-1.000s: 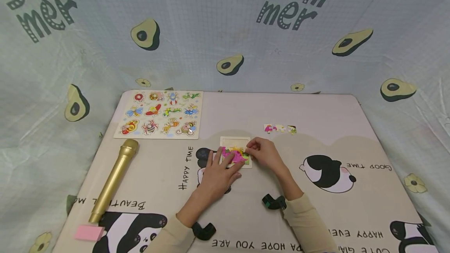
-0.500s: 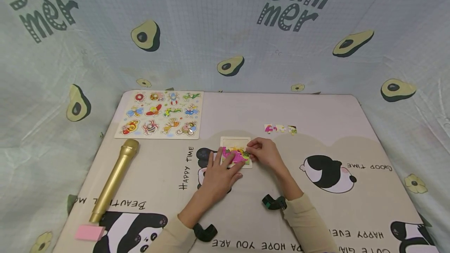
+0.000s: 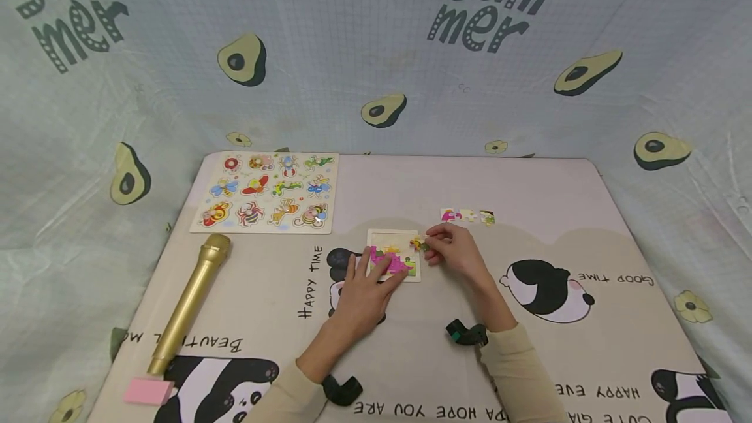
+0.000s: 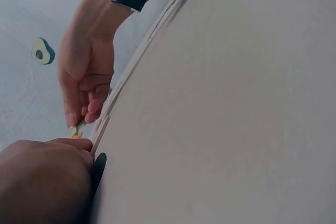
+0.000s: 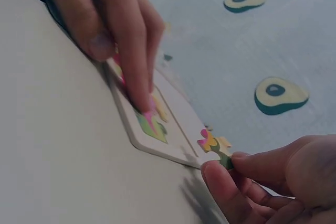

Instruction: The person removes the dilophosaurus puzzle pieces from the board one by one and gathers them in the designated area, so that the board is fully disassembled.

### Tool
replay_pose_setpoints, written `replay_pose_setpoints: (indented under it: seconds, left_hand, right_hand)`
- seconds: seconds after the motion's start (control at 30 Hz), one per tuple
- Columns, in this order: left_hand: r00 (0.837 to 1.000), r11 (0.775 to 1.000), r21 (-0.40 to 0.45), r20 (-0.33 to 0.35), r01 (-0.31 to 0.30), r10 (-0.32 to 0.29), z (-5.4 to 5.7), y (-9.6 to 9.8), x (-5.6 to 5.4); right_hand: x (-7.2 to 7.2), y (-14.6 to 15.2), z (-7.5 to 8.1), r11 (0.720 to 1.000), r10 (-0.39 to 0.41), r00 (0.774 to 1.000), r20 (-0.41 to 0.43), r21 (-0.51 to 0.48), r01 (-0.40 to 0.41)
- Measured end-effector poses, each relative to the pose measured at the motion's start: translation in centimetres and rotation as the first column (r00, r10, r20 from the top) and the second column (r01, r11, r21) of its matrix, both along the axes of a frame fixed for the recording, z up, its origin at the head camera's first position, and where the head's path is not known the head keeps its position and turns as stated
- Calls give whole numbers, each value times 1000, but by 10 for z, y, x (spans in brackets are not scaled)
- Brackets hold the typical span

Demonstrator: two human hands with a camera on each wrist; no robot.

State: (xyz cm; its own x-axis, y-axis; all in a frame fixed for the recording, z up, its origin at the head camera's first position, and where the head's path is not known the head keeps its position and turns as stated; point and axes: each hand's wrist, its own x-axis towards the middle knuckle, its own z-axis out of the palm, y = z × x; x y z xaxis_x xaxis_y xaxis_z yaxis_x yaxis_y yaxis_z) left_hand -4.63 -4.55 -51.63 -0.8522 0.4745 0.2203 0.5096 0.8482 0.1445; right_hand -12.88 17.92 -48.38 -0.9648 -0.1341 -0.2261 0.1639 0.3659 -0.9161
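Note:
A small puzzle board (image 3: 395,237) with a raised pale border lies mid-table, partly filled with pink, green and yellow pieces. Spread over its lower left is my left hand (image 3: 363,292), its straight fingers resting on the pink pieces (image 3: 398,264). At the board's right edge, my right hand (image 3: 455,250) pinches a puzzle piece (image 5: 211,143) between thumb and forefinger. That piece carries a yellow and pink flower with green, and the right wrist view has it tilted above the border. In the left wrist view, the left hand (image 4: 47,179) hides most of the board.
A row of puzzle pieces (image 3: 468,215) lies beyond the right hand. At the back left is a larger board (image 3: 273,227) with insect pictures. A gold microphone (image 3: 190,305) and a pink block (image 3: 148,390) lie at the left.
My right hand has lifted the flower puzzle piece out of the board and drawn it slightly right and away. The left hand stays in place on the board.

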Motion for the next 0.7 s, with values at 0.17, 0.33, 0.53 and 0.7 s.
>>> replay_pose_setpoints:
  seconds: [0.17,0.33,0.53,0.7]
  left_hand:
    - [999,1000,23,-34,6,-5,-3,-1,0]
    - [998,998,57,-65,15,-12,-5,-1,-1]
    - [999,998,60,-47,7,-5,-6,-1,0]
    - [1000,998,59,-22,5,-3,-6,-2,0]
  right_hand:
    - [-3,14,2,1000,-15,1000,-20,9,15]
    - [-6,31,2,998,-52,996,-69,25,54]
    - [-6,51,3,990,-137,990,-40,39,138]
    - [-6,67,4,977,-205,979,-4,61,205]
